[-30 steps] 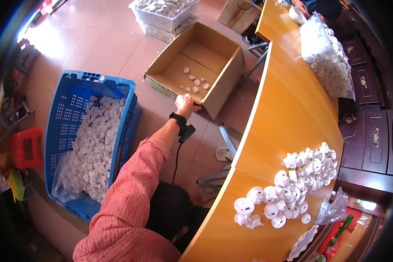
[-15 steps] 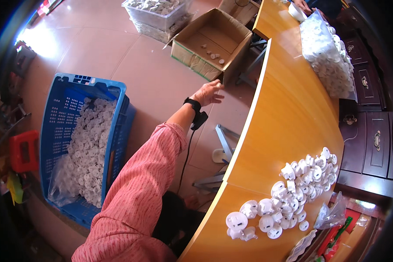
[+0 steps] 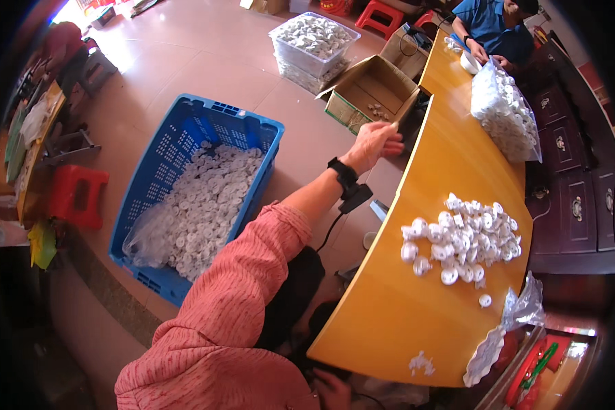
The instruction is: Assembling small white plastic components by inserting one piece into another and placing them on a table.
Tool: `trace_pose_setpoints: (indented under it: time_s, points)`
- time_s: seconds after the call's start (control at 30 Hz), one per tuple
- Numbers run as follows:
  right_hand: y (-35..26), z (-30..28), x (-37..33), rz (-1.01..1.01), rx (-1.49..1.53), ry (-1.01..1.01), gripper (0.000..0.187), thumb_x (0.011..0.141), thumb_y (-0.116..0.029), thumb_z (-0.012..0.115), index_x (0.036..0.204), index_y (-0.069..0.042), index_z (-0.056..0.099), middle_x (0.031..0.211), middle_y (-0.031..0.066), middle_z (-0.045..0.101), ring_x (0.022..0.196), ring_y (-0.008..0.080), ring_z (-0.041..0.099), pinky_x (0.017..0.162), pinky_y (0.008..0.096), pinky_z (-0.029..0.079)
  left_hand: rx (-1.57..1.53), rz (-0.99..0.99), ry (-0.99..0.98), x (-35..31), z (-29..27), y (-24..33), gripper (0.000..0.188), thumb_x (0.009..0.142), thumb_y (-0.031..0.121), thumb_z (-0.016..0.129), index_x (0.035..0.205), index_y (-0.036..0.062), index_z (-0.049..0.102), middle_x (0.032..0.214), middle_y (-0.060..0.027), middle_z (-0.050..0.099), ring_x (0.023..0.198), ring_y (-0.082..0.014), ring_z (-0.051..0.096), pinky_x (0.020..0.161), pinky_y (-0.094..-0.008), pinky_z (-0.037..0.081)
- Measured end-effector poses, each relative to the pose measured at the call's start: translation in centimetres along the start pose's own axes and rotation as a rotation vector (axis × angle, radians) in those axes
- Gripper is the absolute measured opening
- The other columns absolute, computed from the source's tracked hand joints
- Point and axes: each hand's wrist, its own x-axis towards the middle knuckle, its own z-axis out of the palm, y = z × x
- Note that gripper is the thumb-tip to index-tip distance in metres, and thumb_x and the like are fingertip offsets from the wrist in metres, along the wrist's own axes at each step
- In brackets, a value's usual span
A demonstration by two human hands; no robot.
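Head view, clock face from mid-picture: left hand [image 3: 372,145] is out around 1-2, fingers loosely spread, palm apparently turned down or sideways; there's a pale spot by the fingertips, too small to call; right hand [image 3: 333,391] is down at 6, half lost in shadow, so can't tell how its fingers sit; nearest the left one, at 1, is a cardboard box [image 3: 346,113] with a few white pieces [image 3: 377,109] in it; big heap of white round parts [image 3: 468,239] at 3-4 on the counter [image 3: 376,307], probably kept there for easy reach; blue crate [image 3: 154,157] at 9 holds loads more, its tall walls likely stopping spills; clear tub [image 3: 301,61] at 12, same idea imo
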Motion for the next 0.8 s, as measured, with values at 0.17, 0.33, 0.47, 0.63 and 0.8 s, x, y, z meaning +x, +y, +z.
trace_pose_setpoints:
  time_s: [0.17,0.33,0.47,0.63,0.8]
  points:
    - [2.2,-0.3,-0.5,-0.104,0.165,-0.031,0.032,0.098,-0.002,0.061,0.13,0.001,0.064,0.118,0.0105,0.073,0.076,0.0072,0.066,0.069,0.0219,0.054,-0.285,0.158,-0.21,-8.5,5.4,9.9,0.026,0.097,0.014,0.063,0.113,-0.0058,0.056,0.105,-0.0235,0.068,0.084,-0.032,0.072,0.077,-0.0431,0.063]
    - [1.7,-0.4,-2.0,-0.112,0.27,-0.025,0.028,0.097,0.002,0.061,0.124,0.004,0.065,0.113,0.0149,0.074,0.066,0.0066,0.063,0.057,0.021,0.052,-0.089,0.324,-0.308,-23.6,1.8,15.7,0.037,0.106,0.02,0.051,0.131,-0.0067,0.053,0.116,-0.0195,0.069,0.098,-0.0277,0.071,0.088,-0.0391,0.059]
    - [3.1,-0.1,-2.6,-0.206,0.189,-0.055,0.029,0.097,0.001,0.061,0.125,0.004,0.066,0.113,0.0117,0.075,0.082,0.0085,0.068,0.072,0.0224,0.055,0.086,0.292,0.203,-30.1,-7.6,12.4,0.034,0.102,0.02,0.06,0.124,-0.0066,0.06,0.107,-0.0173,0.071,0.09,-0.0252,0.072,0.082,-0.0368,0.06]
    - [4.2,-0.4,-2.8,-0.228,0.153,-0.046,0.029,0.096,0.003,0.062,0.125,0.004,0.066,0.114,0.0117,0.074,0.097,0.0111,0.068,0.085,0.0237,0.054,0.223,0.079,0.638,-32.2,-21.9,3.0,0.041,0.087,0.025,0.074,0.115,-0.0051,0.068,0.098,-0.0143,0.071,0.083,-0.0223,0.07,0.076,-0.0352,0.059]
    - [4.4,0.1,-3.1,-0.179,0.204,-0.05,0.029,0.096,0.003,0.062,0.124,0.005,0.066,0.116,0.0136,0.073,0.102,0.0133,0.068,0.09,0.0253,0.053,1.146,0.067,0.903,-33.2,-26.2,-3.1,0.054,0.077,0.034,0.079,0.113,-0.0055,0.069,0.103,-0.023,0.072,0.095,-0.0333,0.072,0.086,-0.0415,0.056]
